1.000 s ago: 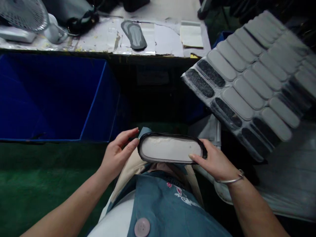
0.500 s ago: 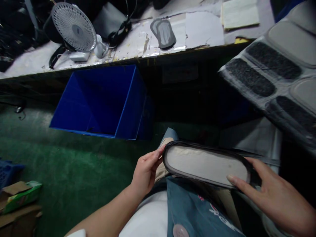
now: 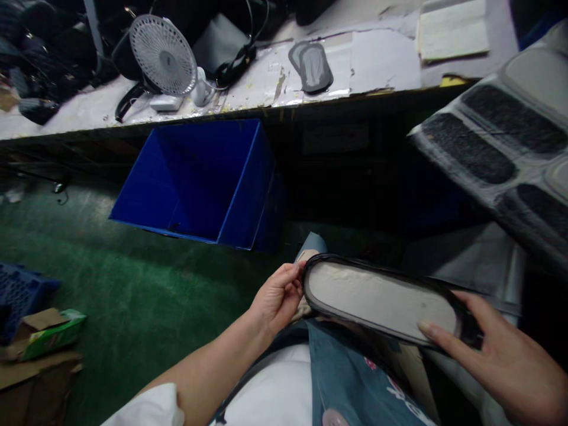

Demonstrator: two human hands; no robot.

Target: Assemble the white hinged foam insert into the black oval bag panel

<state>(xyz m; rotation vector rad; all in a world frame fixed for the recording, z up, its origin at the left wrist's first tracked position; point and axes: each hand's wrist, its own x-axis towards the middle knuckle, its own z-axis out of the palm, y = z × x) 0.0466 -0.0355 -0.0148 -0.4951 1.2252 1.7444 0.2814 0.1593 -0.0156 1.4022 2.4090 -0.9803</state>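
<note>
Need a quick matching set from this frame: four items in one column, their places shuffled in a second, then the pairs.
Items:
1. oval pad
2. blue bin
3. desk fan
4. green carton

Places:
A. on the green floor, under the bench edge
B. on the bench top, far left
C. held at both ends by the left hand and right hand
D. low left, lying on flattened cardboard

Pairs: 1-C, 2-A, 3-B, 4-D
</note>
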